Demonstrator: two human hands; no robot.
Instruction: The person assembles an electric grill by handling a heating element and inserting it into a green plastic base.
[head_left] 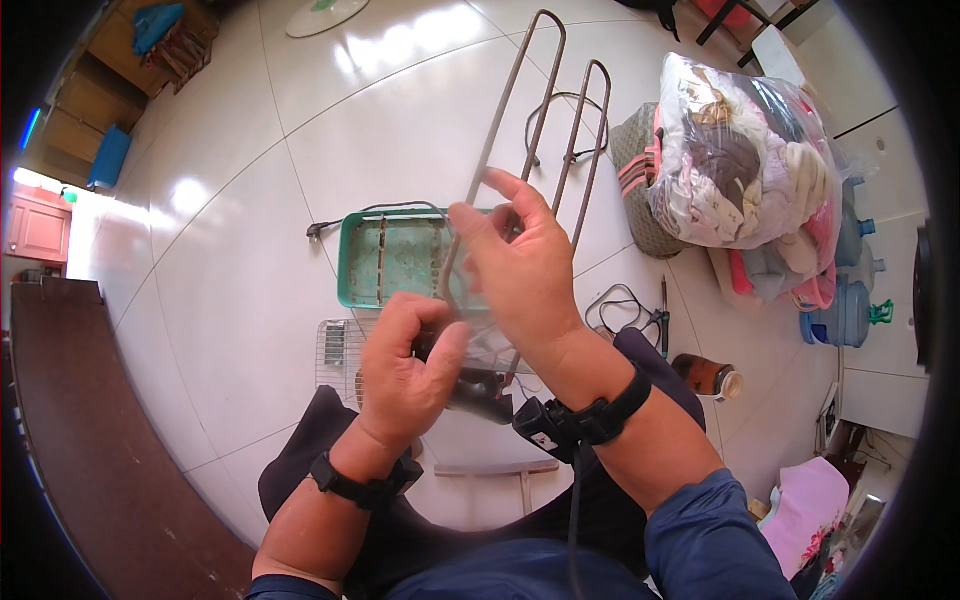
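A bent metal tube element with long U-shaped loops (542, 123) rises in front of me, blurred at its lower part. My right hand (522, 262) grips it midway, thumb and index finger along the tube. My left hand (405, 365) is curled at its lower end, fingers closed on it. Below the tube lie a shallow green tray (362, 262) with a stained inside and a wire rack (338, 342). A black object (481, 398) sits under my hands, partly hidden.
Cables with plugs (618, 300), a pen-like tool (665, 320) and a brown container (700, 374) lie right on the tiled floor. Bagged textiles (740, 160) and water jugs (850, 315) stand further right. A dark wooden board (90, 420) runs along the left.
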